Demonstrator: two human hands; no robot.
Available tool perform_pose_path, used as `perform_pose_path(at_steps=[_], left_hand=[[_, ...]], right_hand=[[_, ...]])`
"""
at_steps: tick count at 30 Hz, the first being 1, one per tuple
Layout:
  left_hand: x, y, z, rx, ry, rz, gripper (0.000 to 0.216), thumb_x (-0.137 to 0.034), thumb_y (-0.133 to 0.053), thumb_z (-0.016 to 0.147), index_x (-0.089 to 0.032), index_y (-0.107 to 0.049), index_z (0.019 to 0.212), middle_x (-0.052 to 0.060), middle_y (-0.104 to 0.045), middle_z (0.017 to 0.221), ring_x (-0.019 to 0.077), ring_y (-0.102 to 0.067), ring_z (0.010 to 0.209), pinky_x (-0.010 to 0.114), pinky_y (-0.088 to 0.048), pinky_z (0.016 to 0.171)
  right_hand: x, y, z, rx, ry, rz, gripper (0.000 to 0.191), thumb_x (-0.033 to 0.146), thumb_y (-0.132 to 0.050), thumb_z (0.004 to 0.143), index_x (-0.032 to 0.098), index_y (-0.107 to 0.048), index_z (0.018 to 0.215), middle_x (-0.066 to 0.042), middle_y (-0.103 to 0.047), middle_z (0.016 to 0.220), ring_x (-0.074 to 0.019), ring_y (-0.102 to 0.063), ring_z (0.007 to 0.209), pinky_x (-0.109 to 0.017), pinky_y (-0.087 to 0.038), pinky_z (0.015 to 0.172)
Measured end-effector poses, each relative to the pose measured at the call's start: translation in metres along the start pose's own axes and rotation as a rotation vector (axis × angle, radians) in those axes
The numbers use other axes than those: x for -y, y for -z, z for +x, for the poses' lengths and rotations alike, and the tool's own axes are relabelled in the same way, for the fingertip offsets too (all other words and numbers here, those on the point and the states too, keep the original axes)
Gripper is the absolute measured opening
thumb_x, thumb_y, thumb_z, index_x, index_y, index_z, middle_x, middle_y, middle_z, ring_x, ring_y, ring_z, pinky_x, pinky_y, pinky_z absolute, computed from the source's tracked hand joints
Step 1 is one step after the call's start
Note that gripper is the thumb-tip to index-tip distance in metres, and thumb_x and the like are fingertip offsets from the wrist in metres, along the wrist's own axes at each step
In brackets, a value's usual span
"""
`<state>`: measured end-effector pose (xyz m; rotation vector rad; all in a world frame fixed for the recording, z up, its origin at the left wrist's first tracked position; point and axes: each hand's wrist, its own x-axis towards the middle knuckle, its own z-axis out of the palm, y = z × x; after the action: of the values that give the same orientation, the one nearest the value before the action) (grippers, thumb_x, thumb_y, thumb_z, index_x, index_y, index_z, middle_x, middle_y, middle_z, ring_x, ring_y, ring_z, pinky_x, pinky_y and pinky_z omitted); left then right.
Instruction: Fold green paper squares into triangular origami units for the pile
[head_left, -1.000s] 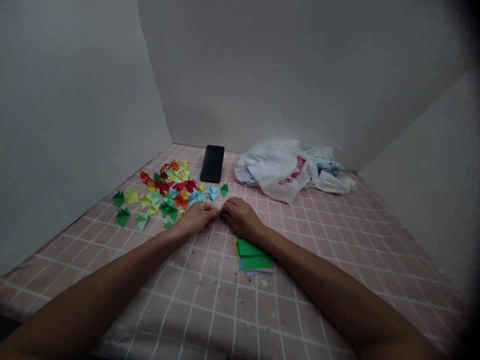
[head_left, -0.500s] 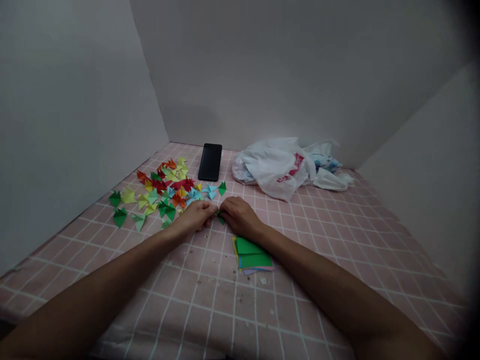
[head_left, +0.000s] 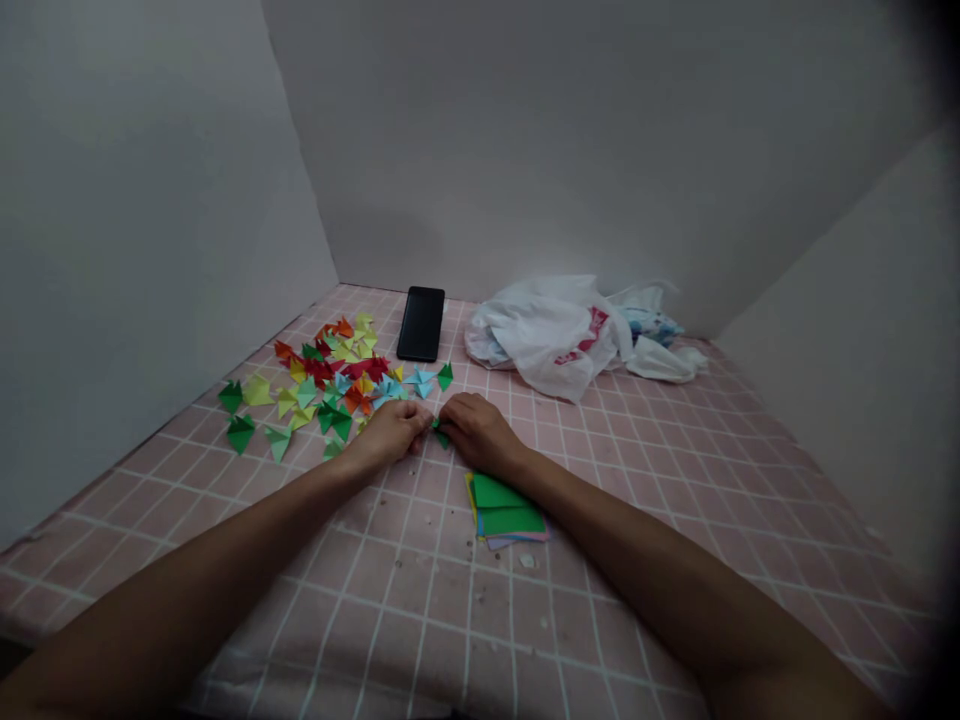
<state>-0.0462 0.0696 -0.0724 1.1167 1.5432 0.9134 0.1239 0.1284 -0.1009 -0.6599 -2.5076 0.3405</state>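
Head view: the left hand's grip [head_left: 388, 435] and the right hand's grip [head_left: 480, 435] are drawn close together and nearly closed, fingers curled. Between their fingertips they hold a small folded piece of green paper [head_left: 441, 434]; the exact fold is partly hidden by the fingers. A stack of coloured paper squares [head_left: 504, 512], green on top, lies just beside the right grip, on the person's side. A scattered heap of folded paper triangles [head_left: 322, 392] in red, orange, yellow, green and blue lies to the left of the left grip, its nearest pieces just beside it. Beyond the grips lies a black phone [head_left: 421, 323], face up. Farther ahead and to the right sits a crumpled white plastic bag [head_left: 544, 338]. Everything rests on a pink grid-patterned surface [head_left: 375, 570], backed by grey walls [head_left: 525, 150].
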Motion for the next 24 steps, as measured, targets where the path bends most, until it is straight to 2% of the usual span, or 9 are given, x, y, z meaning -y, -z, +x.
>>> perform_pose_path(at_steps=[5, 8, 24], left_hand=[[-0.0089, 0.0008, -0.0036, -0.090, -0.081, -0.097, 0.015, -0.031, -0.057, 0.082, -0.019, -0.052, 0.073, -0.007, -0.046, 0.056, 0.0067, -0.038, 0.041, 0.018, -0.026, 0.042], [-0.0092, 0.0007, -0.0034, -0.132, -0.130, -0.164, 0.016, -0.033, -0.061, 0.079, -0.018, -0.055, 0.079, -0.007, -0.048, 0.060, 0.0065, -0.040, 0.044, 0.018, -0.027, 0.042], [-0.0081, 0.0030, -0.0023, -0.184, -0.181, -0.134, 0.015, -0.030, -0.067, 0.078, -0.018, -0.060, 0.079, -0.005, -0.051, 0.058, 0.0086, -0.042, 0.046, 0.021, -0.030, 0.045]], right_hand=[[-0.0041, -0.0011, 0.0025, -0.015, -0.040, 0.037, 0.011, 0.008, -0.059, 0.090, 0.017, -0.060, 0.085, -0.007, -0.064, 0.087, -0.0217, -0.056, 0.086, -0.033, -0.040, 0.080], [-0.0066, -0.0022, 0.0045, -0.009, -0.064, 0.038, 0.010, 0.007, -0.059, 0.090, 0.016, -0.062, 0.085, -0.008, -0.063, 0.089, -0.0213, -0.056, 0.086, -0.032, -0.041, 0.079], [-0.0102, -0.0032, 0.0076, 0.027, -0.115, 0.051, 0.013, 0.005, -0.063, 0.088, 0.015, -0.066, 0.081, -0.008, -0.063, 0.092, -0.0209, -0.057, 0.089, -0.033, -0.044, 0.082]])
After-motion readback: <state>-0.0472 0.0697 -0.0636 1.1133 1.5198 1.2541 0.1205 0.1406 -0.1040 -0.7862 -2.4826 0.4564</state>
